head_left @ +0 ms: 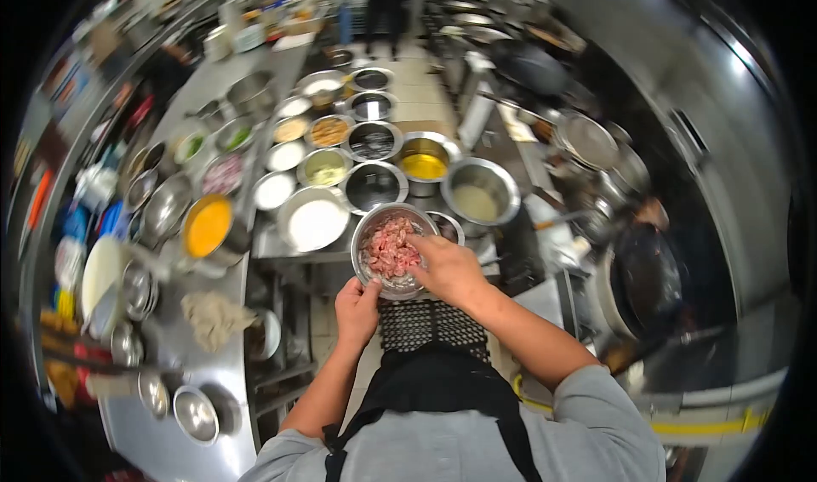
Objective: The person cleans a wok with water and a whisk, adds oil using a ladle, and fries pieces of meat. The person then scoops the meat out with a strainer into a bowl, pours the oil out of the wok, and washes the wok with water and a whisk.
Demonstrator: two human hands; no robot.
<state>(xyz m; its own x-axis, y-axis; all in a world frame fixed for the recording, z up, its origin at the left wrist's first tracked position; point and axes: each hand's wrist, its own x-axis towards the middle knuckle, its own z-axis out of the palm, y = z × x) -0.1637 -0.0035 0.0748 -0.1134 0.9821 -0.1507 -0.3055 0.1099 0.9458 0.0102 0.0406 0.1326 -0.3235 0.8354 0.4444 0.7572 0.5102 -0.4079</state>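
Observation:
In front of my body I hold a metal bowl (358, 256) tilted toward me, with pieces of raw pinkish meat (393, 245) in it. My left hand (357, 310) grips the bowl's near left rim, thumb over the edge. Over the bowl's right side reaches my right hand (447, 268), its fingers in among the meat. The fingertips are partly hidden, so I cannot tell whether they pinch any pieces. Just beyond the bowl stand a pan of white powder or liquid (317, 224) and a pot with dark content (374, 186).
Several bowls and pots crowd the middle stand, among them a pot of yellow oil (424, 166). On the left steel counter (170, 448) are an orange liquid container (208, 228), a crumpled cloth (214, 319) and metal bowls. Woks and a stove (532, 69) line the right. A person (385, 10) stands far ahead.

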